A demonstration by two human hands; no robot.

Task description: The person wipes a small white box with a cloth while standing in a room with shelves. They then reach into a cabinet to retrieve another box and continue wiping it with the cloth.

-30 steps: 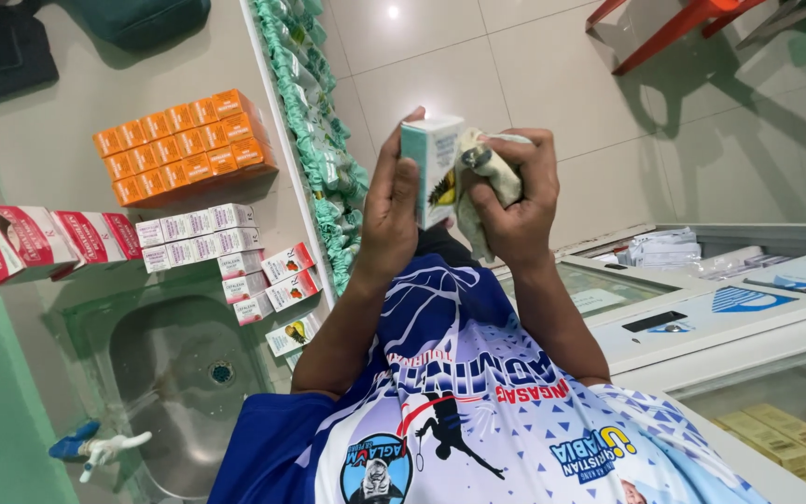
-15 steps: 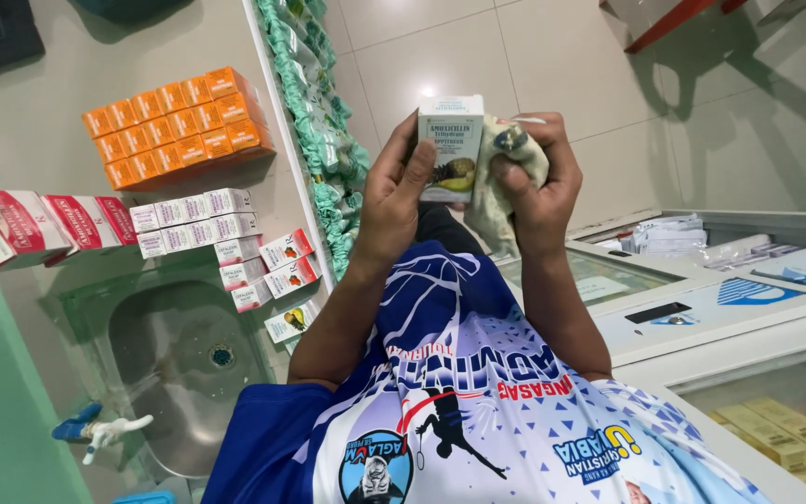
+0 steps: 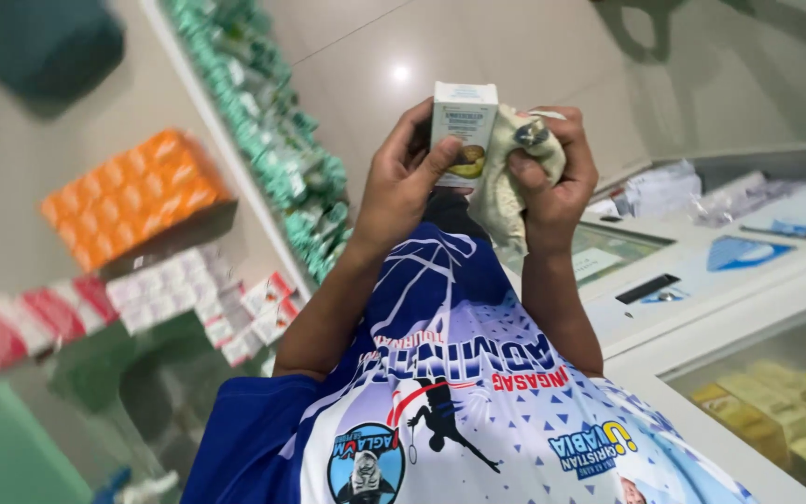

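Shelves of orange boxes point(image 3: 137, 196) behind. Left hand point(image 3: 401, 182) grips small white box point(image 3: 462, 126), now raised higher than before; right hand point(image 3: 552, 168) clenches cream cloth point(image 3: 506, 191) against it.

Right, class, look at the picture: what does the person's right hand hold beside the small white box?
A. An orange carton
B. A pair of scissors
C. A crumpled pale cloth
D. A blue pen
C: the right hand is bunched around a crumpled pale cloth, pressed against the small white box that the left hand holds upright.
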